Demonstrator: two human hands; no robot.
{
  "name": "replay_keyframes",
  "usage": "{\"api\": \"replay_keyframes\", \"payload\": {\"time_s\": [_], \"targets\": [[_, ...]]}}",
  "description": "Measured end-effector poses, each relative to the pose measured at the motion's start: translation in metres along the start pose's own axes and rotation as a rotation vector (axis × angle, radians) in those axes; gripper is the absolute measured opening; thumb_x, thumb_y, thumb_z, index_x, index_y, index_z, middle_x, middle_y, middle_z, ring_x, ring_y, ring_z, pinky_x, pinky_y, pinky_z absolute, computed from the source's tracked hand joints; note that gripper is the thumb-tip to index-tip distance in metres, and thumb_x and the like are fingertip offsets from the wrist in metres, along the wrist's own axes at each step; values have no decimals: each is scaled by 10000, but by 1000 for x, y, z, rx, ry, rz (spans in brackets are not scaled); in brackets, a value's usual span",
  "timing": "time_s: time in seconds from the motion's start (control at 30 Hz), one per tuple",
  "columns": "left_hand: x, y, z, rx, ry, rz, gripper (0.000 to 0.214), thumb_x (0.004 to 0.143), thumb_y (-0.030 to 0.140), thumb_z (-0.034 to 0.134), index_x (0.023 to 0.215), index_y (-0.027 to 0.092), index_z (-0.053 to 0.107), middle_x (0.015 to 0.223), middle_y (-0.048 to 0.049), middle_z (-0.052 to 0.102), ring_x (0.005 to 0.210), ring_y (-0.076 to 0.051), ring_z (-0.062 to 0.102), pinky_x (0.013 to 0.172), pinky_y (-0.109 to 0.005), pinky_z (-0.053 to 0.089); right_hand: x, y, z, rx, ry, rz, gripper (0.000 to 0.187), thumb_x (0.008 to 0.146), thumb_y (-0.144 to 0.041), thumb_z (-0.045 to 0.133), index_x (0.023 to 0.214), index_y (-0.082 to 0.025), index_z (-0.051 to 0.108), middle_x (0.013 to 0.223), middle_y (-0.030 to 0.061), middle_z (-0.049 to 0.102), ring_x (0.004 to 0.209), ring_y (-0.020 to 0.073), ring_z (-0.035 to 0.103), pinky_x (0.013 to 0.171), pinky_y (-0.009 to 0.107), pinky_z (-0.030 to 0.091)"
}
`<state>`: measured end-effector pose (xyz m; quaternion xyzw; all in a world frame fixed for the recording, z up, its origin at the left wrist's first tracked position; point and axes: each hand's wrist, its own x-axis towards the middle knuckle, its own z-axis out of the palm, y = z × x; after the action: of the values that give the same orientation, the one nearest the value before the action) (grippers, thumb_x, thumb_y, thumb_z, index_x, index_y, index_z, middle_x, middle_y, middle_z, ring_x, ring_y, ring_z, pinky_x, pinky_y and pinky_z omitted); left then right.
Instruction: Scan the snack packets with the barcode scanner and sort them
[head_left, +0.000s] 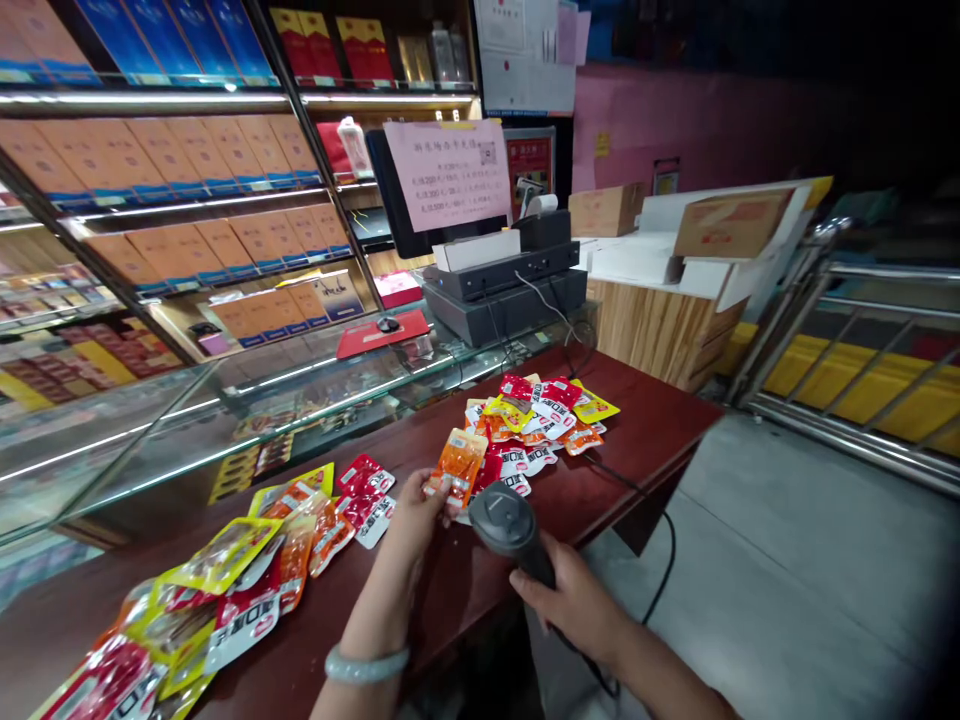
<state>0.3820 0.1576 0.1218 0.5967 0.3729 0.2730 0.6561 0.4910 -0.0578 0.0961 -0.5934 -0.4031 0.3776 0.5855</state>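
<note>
My left hand (415, 515), with a pale bangle on the wrist, is closed on an orange snack packet (459, 462) held just above the dark red counter (660, 425). My right hand (574, 600) grips a black barcode scanner (504, 525) whose head points up at that packet from close below. Beyond the packet lies a heap of red, orange and yellow snack packets (544, 415). A second spread of similar packets (225, 580) lies to the left of my left arm.
A glass display case (150, 430) runs along the counter's far side, with shelves of boxed goods (187, 150) behind. A black till unit (510, 285) with a pink notice stands at the back. The scanner's cable (660, 560) hangs off the counter's right edge. Metal rails (862, 400) are at right.
</note>
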Motion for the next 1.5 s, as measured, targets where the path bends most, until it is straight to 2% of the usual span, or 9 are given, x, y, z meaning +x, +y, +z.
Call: {"api": "replay_keyframes", "payload": {"time_s": [0.17, 0.33, 0.53, 0.7, 0.83, 1.03, 1.17, 1.33, 1.5], "targets": [[25, 28, 55, -188, -64, -8, 500, 739, 332, 892, 1062, 186, 538, 668, 13, 708, 561, -135, 695, 553, -205, 534, 2, -1, -11, -34, 80, 0, 372, 891, -497, 712, 1095, -187, 680, 753, -17, 596, 487, 112, 476, 447, 232, 441], [51, 46, 95, -179, -112, -62, 356, 856, 151, 784, 1089, 178, 517, 639, 15, 698, 544, -150, 712, 554, -223, 574, 0, -1, -20, -46, 172, -10, 487, 867, -546, 739, 1221, -218, 679, 742, 3, 672, 581, 201, 617, 559, 305, 535], [73, 59, 131, -170, -155, -199, 386, 902, 2, 621, 1229, 153, 481, 682, 5, 715, 578, -160, 744, 604, -246, 614, 9, -11, -35, 25, 318, 32, 495, 870, -644, 672, 1092, -205, 612, 513, -110, 472, 396, 129, 447, 435, 244, 406], [77, 61, 144, -241, -161, -108, 515, 850, -30, 645, 1321, 118, 502, 749, -4, 725, 704, -154, 773, 753, -266, 633, 19, -11, -50, 40, 355, 21, 523, 893, -657, 629, 1128, -197, 551, 459, -132, 477, 384, 124, 440, 443, 230, 403], [68, 47, 119, -45, -185, -22, 487, 836, 96, 742, 1298, 123, 590, 894, -73, 767, 808, -199, 783, 829, -358, 636, 17, -1, -50, 47, 363, 21, 478, 881, -669, 642, 1032, -227, 539, 465, -134, 481, 371, 122, 444, 435, 234, 405], [9, 12, 20, 907, 32, 363, 542, 874, 305, 731, 1384, 145, 636, 1442, -209, 659, 1384, -342, 599, 1182, -483, 448, 4, 4, -38, 32, 300, 59, 434, 873, -655, 664, 899, -251, 509, 493, -111, 500, 415, 126, 472, 463, 245, 406], [-30, -14, -33, 1377, 190, 259, 771, 903, 462, 694, 1496, 6, 508, 1579, -329, 468, 1527, -431, 402, 1237, -550, 359, 4, -3, -26, -5, 187, 66, 389, 897, -611, 650, 886, -247, 514, 499, -95, 506, 436, 131, 478, 471, 248, 398], [-53, -25, -54, 1419, 118, 244, 745, 964, 491, 584, 1505, -12, 487, 1611, -331, 409, 1555, -399, 360, 1242, -541, 359, 6, -10, -7, -16, 129, 67, 380, 886, -581, 647, 968, -226, 536, 531, -100, 487, 441, 136, 469, 475, 260, 418], [-85, -15, -44, 1120, -23, 298, 631, 903, 422, 669, 1477, 181, 566, 1514, -195, 606, 1414, -344, 571, 1139, -452, 470, 4, -9, 4, -30, 76, 43, 333, 905, -539, 641, 989, -229, 549, 534, -103, 475, 434, 142, 464, 472, 267, 417]]}}
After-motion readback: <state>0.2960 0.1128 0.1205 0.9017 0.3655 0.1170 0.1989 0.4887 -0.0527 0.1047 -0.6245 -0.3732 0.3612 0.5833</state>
